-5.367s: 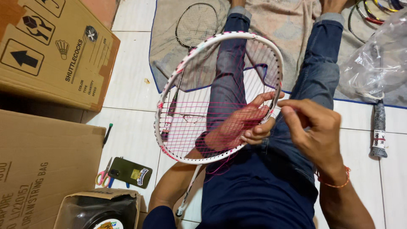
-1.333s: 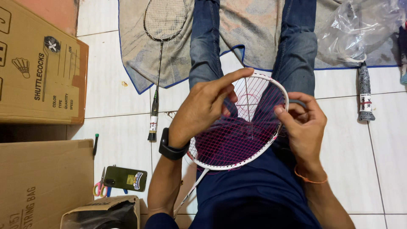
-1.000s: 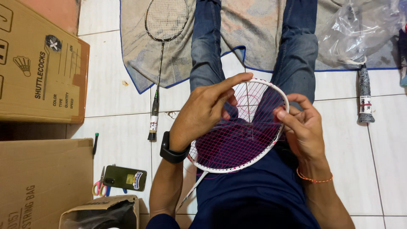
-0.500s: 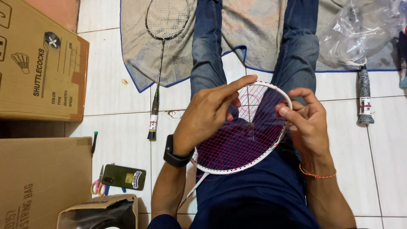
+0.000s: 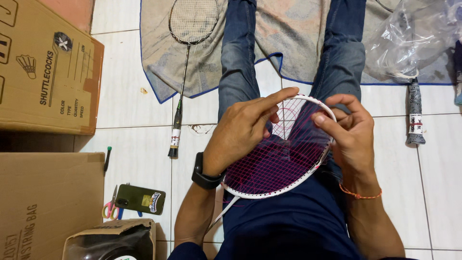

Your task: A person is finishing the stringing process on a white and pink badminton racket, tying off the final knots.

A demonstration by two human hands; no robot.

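A white-framed racket (image 5: 281, 166) with pink strings rests across the lap of a person seated on a tiled floor (image 5: 139, 120).

Since half a second ago little has shifted: the left hand (image 5: 240, 132) stays spread over the strings, index finger extended, gripping nothing; the right hand (image 5: 349, 132) pinches the frame's rim. Around them lie a second racket (image 5: 185, 62) on a cloth (image 5: 298, 38), cardboard boxes (image 5: 45, 72), a phone (image 5: 139, 199) and scissors (image 5: 111, 207).
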